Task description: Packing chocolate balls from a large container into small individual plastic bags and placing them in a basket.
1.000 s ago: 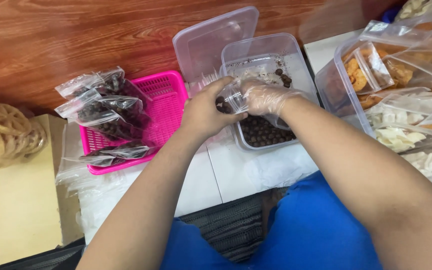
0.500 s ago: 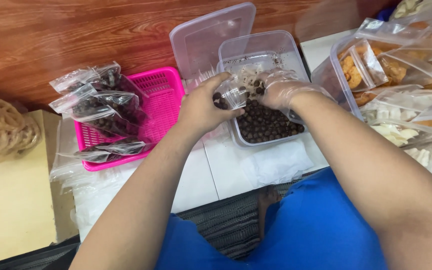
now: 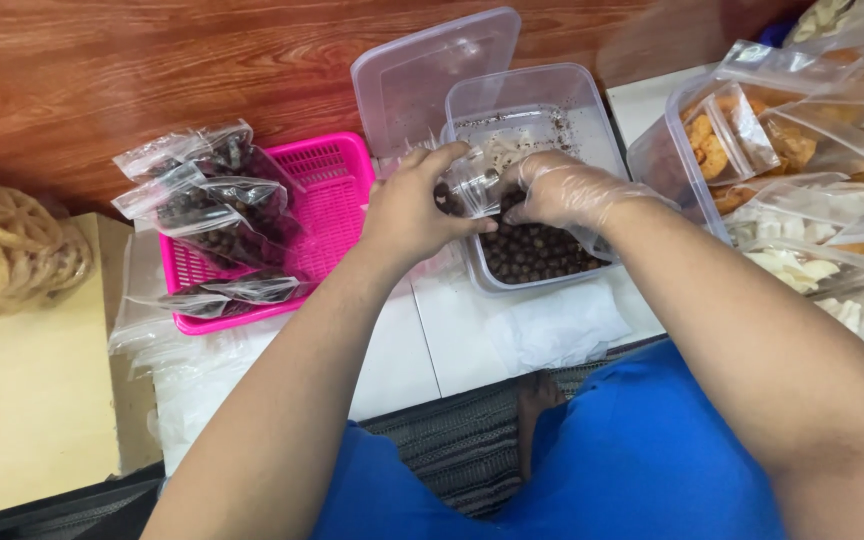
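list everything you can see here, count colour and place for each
clear tub: one, see-through, centre, holding dark brown balls
lid: one, clear, leaning behind the tub
small bag: one, clear, held over the tub's left edge
pink basket: one, left of the tub
filled bags: several, clear with dark contents, in and on the basket
empty bags: a stack, clear, under the basket's left side
ring snacks: a bagged bunch, golden, far left
snack bags: many, clear with orange and pale contents, far right
white tabletop: one, under the tub
wooden floor: brown, top
left hand: bare, gripping the small bag
right hand: in a clear glove, inside the tub at the bag's mouth
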